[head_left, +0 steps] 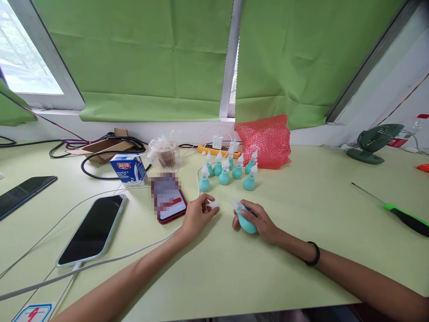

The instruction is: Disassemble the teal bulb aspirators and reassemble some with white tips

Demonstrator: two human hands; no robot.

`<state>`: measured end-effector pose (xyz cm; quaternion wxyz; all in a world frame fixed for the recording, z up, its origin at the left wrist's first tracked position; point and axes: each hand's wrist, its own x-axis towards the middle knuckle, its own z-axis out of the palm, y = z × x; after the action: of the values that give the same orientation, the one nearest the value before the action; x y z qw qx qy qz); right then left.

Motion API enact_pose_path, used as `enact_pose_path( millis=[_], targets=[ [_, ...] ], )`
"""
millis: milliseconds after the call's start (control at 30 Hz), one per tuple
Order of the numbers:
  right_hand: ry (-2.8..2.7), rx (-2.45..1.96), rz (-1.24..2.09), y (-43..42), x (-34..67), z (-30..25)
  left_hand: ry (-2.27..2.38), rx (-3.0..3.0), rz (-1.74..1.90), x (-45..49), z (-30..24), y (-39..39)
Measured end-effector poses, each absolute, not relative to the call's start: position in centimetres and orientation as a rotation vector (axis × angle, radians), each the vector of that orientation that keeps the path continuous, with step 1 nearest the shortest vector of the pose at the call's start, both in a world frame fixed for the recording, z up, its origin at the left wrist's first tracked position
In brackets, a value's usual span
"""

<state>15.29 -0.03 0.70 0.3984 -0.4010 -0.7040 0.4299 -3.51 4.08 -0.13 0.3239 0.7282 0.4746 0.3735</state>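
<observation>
A blue and white milk carton (129,169) stands left of centre on the pale green table (301,201). Its front reads "SWEET MILK DRINK" in white capitals on blue, and above the words sits a red logo whose white characters are too small to read. At the bottom left edge, a blue-bordered white sticker (33,312) shows a red lightning-bolt sign. Just beside the left hand (197,217), a phone in a red case (169,203) has a pixelated screen with a red band, unreadable. At far right, a red label (397,142) is also too small to read.
</observation>
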Motion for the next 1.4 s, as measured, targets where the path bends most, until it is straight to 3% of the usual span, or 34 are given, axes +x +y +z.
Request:
enact_pose_path(
  millis=[167, 367, 600, 800, 967, 1400],
  targets=[
    [-1.85, -1.123, 0.845, -0.1, 15.1, 0.7, 1.304, 2.292, 0.913, -3.5, -0.6, 3.7],
    [-1.783, -1.121, 0.498, 0.6, 14.9, 0.6, 1.148, 2.34, 1.106, -3.7, 0.4, 2.9],
    [-1.971, -0.935, 0.579, -0.4, 13.9, 0.8, 0.811, 2.217, 1.114, -3.3, 1.2, 1.3],
    [-1.923, -0.999, 0.586, 0.9, 15.0, 0.1, 1.057, 1.775, 1.376, -3.6, 1.3, 1.8],
    [-2.131, -1.163, 0.482, 1.6, 15.4, -0.6, 1.087, 1.606, 1.296, -3.7, 1.1, 2.6],
    [-2.161, -1.095, 0.66, 1.7, 15.1, -0.2, 1.069, 1.598, 1.236, -3.4, 0.8, 2.7]
  ],
)
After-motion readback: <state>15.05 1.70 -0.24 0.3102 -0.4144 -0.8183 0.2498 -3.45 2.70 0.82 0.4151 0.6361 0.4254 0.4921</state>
